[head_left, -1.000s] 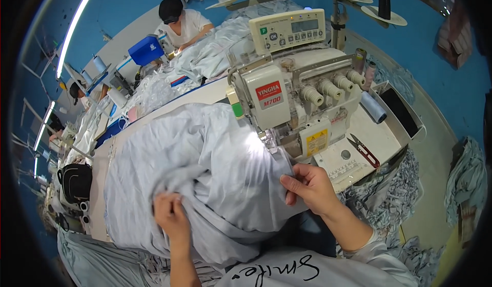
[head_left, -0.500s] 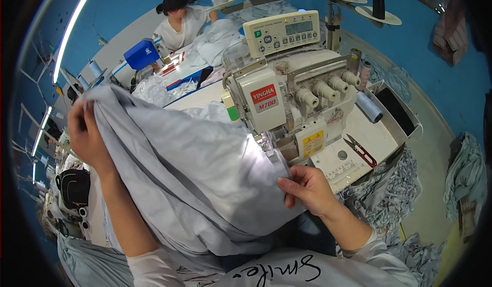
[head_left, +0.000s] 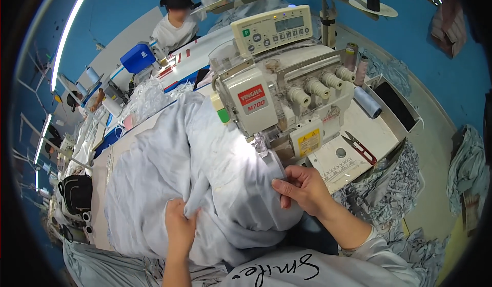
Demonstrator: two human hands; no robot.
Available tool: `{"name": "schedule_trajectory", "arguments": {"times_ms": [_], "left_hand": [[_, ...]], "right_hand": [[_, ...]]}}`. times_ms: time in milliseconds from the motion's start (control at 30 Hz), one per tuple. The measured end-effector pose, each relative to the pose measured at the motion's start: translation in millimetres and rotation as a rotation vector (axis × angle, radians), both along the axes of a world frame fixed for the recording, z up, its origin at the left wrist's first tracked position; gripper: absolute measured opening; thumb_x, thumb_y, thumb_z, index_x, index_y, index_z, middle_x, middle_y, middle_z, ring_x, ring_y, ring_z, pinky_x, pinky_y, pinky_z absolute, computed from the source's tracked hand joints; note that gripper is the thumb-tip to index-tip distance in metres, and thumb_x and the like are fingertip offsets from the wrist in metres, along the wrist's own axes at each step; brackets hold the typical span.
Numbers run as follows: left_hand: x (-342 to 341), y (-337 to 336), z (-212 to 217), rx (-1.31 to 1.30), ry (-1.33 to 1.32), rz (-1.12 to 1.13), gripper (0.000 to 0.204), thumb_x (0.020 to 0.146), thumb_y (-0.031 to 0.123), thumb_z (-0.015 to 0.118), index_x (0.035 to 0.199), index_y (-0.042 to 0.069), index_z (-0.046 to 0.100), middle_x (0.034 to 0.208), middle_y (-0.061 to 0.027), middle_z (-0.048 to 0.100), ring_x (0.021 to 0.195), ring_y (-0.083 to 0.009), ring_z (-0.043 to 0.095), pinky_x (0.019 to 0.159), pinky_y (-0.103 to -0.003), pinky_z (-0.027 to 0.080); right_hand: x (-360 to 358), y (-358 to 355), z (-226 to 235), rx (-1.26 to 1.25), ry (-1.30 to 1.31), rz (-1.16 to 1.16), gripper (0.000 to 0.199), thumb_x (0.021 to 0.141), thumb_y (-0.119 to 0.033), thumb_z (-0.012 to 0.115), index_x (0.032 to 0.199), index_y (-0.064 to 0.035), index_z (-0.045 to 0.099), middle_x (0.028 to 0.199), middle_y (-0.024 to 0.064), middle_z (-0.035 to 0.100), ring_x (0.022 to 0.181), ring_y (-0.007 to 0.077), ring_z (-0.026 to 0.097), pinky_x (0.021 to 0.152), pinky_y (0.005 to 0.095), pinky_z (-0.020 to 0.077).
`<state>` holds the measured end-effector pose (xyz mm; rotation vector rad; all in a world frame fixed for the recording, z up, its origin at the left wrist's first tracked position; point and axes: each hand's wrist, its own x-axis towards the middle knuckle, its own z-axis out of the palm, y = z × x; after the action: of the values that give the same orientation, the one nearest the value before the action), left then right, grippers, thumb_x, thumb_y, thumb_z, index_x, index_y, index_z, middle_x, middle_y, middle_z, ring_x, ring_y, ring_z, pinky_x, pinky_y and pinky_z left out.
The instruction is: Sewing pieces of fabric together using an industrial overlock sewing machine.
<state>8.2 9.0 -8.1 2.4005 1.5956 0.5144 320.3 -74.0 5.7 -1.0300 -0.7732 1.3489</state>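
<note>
A large pale grey-blue cloth [head_left: 148, 184] lies bunched over the table and my lap, its right edge running under the lit presser foot [head_left: 260, 144] of an overlock sewing machine [head_left: 259, 108]. With thumb and fingers, my right hand [head_left: 302, 187] pinches that edge just in front of the foot. My left hand [head_left: 180, 223] grips a gathered fold of the same cloth nearer to me; its fingertips are partly sunk in the folds.
Thread snips [head_left: 360, 147] and a blue thread cone [head_left: 367, 102] lie right of the machine. Fabric scraps [head_left: 384, 184] heap below the table's right side. Across the table a person [head_left: 177, 23] in white sits near a blue machine head [head_left: 137, 55]. A black bag [head_left: 77, 194] stands at left.
My left hand has come down and right from high on the left, and the cloth it held up now lies spread and rumpled on the table. My right hand stays at the edge.
</note>
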Motion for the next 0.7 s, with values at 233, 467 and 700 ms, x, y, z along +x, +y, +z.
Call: {"name": "schedule_trajectory", "arguments": {"times_ms": [233,467,700], "left_hand": [[-23,71,13,0.846,-0.308,0.224,0.020,0.072,-0.005,0.058,0.093,-0.003,0.059,0.094,-0.0166,0.062,0.090,-0.0320,0.059,0.084,-0.039,0.045],[-1,134,126,0.859,-0.540,0.212,0.019,0.080,0.002,0.058,0.098,0.001,0.060,0.088,-0.0080,0.064,0.082,-0.0177,0.060,0.076,-0.028,0.045],[-3,187,203,0.983,-0.544,0.152,0.027,0.081,0.011,0.065,0.108,0.007,0.064,0.094,-0.0058,0.068,0.085,-0.0144,0.064,0.075,-0.027,0.048]], "right_hand": [[0,0,-2,0.049,0.004,-0.004,0.019,0.086,-0.016,0.068,0.076,-0.0029,0.058,0.061,0.0016,0.057,0.049,0.0093,0.056,0.046,0.0220,0.0442],[1,1,-4,0.038,0.010,-0.018,0.019,0.085,-0.015,0.068,0.076,-0.0022,0.058,0.065,0.0012,0.058,0.049,0.0098,0.056,0.046,0.0223,0.0440],[0,1,-1,0.035,0.018,-0.020,0.018,0.085,-0.014,0.067,0.076,-0.0026,0.057,0.064,0.0015,0.057,0.049,0.0102,0.057,0.044,0.0221,0.0439]]}}
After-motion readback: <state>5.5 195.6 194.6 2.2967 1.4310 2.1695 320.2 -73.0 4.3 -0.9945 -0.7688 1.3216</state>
